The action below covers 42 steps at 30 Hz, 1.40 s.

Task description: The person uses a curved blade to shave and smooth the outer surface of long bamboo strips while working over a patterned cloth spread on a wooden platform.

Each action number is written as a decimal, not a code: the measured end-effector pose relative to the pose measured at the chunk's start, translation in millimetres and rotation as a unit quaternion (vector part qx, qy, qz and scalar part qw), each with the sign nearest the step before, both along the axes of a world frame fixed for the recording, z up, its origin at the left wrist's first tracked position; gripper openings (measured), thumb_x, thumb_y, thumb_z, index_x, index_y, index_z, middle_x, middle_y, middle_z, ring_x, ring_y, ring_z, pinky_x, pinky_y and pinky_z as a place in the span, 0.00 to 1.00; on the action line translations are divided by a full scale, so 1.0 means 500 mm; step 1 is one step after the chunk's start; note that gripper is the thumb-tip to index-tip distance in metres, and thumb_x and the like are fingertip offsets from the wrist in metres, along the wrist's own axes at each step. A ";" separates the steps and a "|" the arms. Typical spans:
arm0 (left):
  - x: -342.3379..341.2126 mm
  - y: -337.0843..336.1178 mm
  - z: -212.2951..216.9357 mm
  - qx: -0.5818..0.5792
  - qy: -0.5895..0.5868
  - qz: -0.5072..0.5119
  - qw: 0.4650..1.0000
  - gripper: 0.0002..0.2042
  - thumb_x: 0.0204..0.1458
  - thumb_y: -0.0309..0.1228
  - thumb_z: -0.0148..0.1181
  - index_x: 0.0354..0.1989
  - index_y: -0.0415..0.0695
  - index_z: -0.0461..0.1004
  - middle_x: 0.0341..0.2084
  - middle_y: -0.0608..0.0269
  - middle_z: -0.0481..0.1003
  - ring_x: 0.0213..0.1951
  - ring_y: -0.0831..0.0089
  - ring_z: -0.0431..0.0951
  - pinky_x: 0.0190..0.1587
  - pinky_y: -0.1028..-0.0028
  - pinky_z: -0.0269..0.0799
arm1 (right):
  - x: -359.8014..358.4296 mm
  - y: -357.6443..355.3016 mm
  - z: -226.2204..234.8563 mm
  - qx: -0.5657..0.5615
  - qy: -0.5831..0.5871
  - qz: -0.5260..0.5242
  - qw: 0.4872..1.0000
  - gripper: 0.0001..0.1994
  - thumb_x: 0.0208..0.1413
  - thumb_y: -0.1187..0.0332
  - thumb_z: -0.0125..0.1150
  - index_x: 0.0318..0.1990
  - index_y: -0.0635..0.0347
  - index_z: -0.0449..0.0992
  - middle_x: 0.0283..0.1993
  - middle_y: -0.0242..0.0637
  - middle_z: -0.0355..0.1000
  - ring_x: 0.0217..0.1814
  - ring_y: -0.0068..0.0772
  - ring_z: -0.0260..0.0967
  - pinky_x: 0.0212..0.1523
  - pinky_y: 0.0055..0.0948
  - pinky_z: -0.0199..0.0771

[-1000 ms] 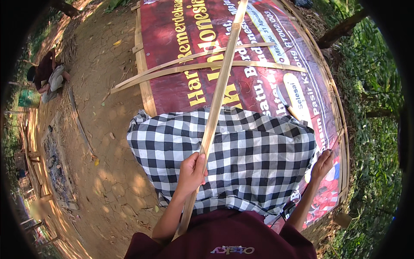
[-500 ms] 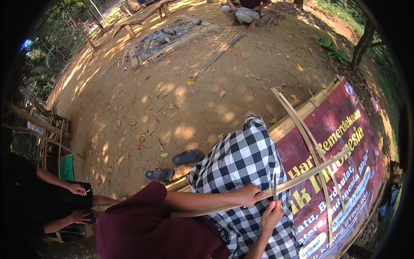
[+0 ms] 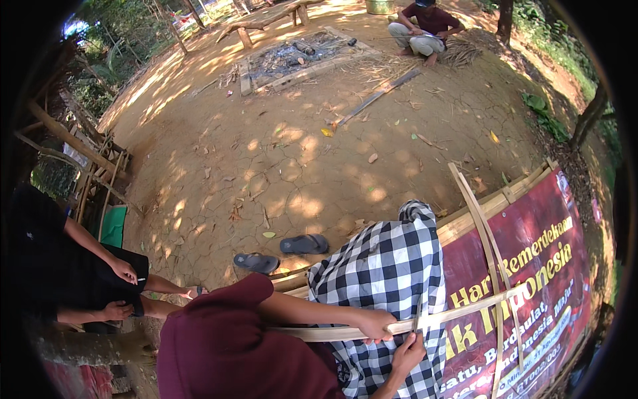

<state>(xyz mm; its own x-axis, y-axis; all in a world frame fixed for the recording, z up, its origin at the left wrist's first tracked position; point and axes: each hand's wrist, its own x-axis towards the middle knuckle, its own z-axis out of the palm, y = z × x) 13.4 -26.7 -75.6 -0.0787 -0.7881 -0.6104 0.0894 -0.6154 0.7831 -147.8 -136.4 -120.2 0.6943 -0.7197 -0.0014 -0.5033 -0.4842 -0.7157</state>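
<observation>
An outdoor village work yard is being shown: cracked dirt ground (image 3: pixel 279 159), an ash-filled fire pit (image 3: pixel 292 56), trees (image 3: pixel 588 116), bamboo strips (image 3: pixel 478 219).

Black-and-white checked cloth (image 3: pixel 389 279), dark red banner (image 3: pixel 531 266) with yellow lettering.

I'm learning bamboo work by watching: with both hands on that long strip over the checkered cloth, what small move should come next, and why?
Probably a short slide of the right hand further along the bamboo strip, while the left hand keeps its grip. Both hands sit close together, and the strip's long far end lies unsupported across the red banner.
</observation>
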 end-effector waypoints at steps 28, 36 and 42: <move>-0.058 -0.052 -0.039 -0.135 -0.330 0.104 0.928 0.19 0.50 0.38 0.61 0.38 0.32 0.69 0.16 0.49 0.74 0.21 0.56 0.78 0.27 0.62 0.73 | -0.081 -0.035 -0.049 0.054 -0.214 -0.134 0.966 0.08 0.65 0.68 0.46 0.36 0.64 0.61 0.22 0.27 0.53 0.23 0.16 0.47 0.23 0.21 0.49; -0.073 -0.051 -0.076 -0.060 -0.355 0.050 0.932 0.21 0.46 0.35 0.62 0.44 0.33 0.70 0.32 0.39 0.76 0.37 0.46 0.78 0.41 0.56 0.75 | -0.082 -0.019 -0.065 0.050 -0.206 -0.106 0.971 0.12 0.62 0.73 0.49 0.50 0.70 0.61 0.27 0.32 0.59 0.28 0.20 0.55 0.29 0.20 0.58; -0.066 -0.046 -0.072 -0.070 -0.371 0.035 0.925 0.22 0.47 0.37 0.62 0.46 0.34 0.69 0.31 0.38 0.76 0.35 0.46 0.79 0.40 0.56 0.75 | -0.068 -0.011 -0.069 0.122 -0.265 -0.111 0.950 0.16 0.62 0.75 0.49 0.56 0.70 0.60 0.29 0.32 0.63 0.27 0.16 0.56 0.28 0.17 0.58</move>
<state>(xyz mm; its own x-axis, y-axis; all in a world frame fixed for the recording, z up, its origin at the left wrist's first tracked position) -19.8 -49.7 -111.5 0.3751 -0.8514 -0.3667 -0.4691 -0.5155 0.7171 -182.0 -142.0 -154.6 0.4755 -0.8715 0.1204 -0.1107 -0.1950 -0.9745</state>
